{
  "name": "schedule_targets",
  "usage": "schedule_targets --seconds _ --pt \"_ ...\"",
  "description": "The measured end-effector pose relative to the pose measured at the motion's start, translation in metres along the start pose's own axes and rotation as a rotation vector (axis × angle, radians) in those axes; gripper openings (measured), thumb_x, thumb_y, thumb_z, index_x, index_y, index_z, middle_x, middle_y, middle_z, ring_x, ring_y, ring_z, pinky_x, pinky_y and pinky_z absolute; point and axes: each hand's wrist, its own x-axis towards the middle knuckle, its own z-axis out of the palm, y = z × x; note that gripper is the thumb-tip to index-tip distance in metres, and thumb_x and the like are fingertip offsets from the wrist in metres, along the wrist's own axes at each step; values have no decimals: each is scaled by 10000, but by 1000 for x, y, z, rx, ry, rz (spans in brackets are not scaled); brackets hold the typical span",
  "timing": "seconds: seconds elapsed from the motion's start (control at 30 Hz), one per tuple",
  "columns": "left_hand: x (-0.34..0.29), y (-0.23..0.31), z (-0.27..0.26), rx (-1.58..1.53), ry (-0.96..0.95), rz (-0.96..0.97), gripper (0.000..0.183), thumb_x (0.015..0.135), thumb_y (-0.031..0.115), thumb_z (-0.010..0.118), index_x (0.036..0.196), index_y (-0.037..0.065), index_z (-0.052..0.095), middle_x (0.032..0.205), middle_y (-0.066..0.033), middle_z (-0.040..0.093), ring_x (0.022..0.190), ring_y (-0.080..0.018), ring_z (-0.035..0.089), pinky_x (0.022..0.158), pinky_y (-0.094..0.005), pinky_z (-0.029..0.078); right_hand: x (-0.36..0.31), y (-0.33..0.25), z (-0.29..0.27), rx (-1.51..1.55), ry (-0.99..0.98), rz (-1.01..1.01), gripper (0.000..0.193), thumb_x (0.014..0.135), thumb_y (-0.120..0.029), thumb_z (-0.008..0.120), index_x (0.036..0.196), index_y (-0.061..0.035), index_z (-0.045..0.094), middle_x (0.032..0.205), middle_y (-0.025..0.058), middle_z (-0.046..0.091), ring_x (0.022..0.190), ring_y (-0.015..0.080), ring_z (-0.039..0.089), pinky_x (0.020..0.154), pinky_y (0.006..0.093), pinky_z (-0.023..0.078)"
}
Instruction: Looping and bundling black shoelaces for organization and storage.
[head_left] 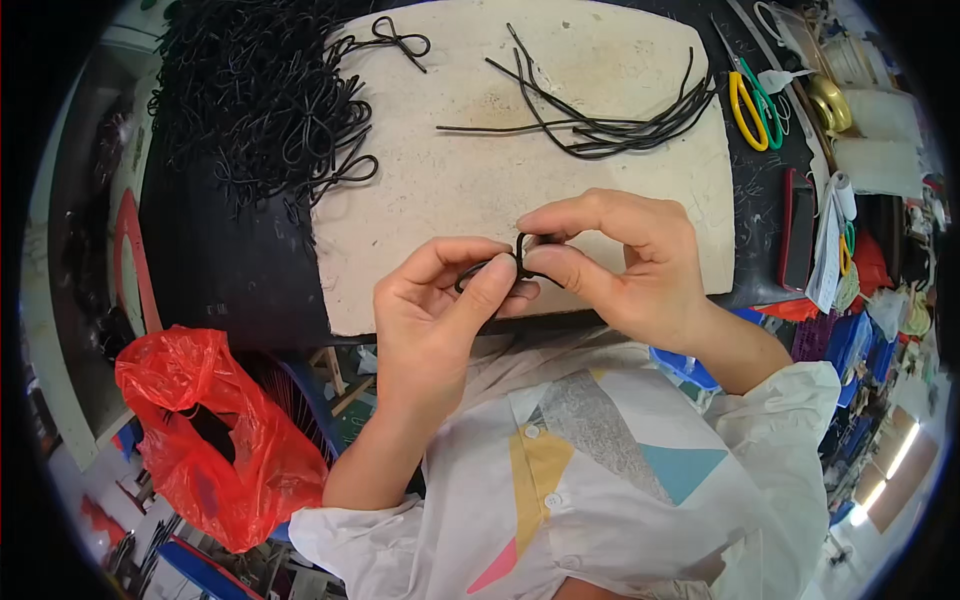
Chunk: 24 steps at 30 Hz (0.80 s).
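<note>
A black cord [521, 243] is pinched between my two hands above the near edge of a cream-coloured board [440, 200]. My left hand [435, 300] closes thumb and fingers on it, with a loop of the cord showing beside the fingers. From the other side, my right hand [625, 255] grips the cord with thumb and forefinger, and a short loop stands up between the hands. Several loose black cords [620, 135] lie bent together on the board's far right. One looped, knotted cord [400, 40] rests at its far left.
A large heap of knotted black cords [260, 100] covers the far left of the black table. Scissors with yellow and green handles [755, 110] lie right of the board, near a dark red-edged box [797, 230]. A red plastic bag [220, 440] hangs at the near left.
</note>
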Motion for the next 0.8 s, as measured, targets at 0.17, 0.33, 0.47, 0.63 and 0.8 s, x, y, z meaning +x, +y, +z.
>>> schedule_targets --seconds 0.17,0.33,0.47,0.63,0.8 --pt "-1 0 1 240 -2 131 141 811 9 572 924 -75 571 776 -97 606 664 -122 595 595 -200 484 6 -2 -4 -236 -82 -75 129 756 -26 563 875 -28 612 770 109 605 691 229 599 595 288 459" --pt "0 0 -2 194 29 38 139 813 2 562 934 -64 578 743 -90 602 617 -105 581 555 -185 469 6 1 -9 -217 -127 -31 54 767 -41 567 815 -15 567 742 93 578 677 210 578 589 267 443" --pt "3 -3 -3 77 34 -15 147 817 7 561 945 -63 576 740 -86 600 605 -99 574 539 -182 463 -2 8 6 368 70 252 86 811 -74 561 854 1 553 738 42 570 689 114 559 615 237 445" --pt "4 -5 -3 75 83 67 156 817 14 567 952 -64 576 743 -88 601 600 -104 573 526 -185 462 -7 13 13 449 -1 351 141 806 -90 584 895 16 558 749 33 571 707 81 542 619 226 445" --pt "2 -5 -1 144 125 93 163 805 13 584 947 -67 584 762 -99 608 609 -110 576 529 -182 462 -9 17 10 178 -8 221 132 769 -100 628 828 9 581 709 64 582 666 101 550 588 234 440"
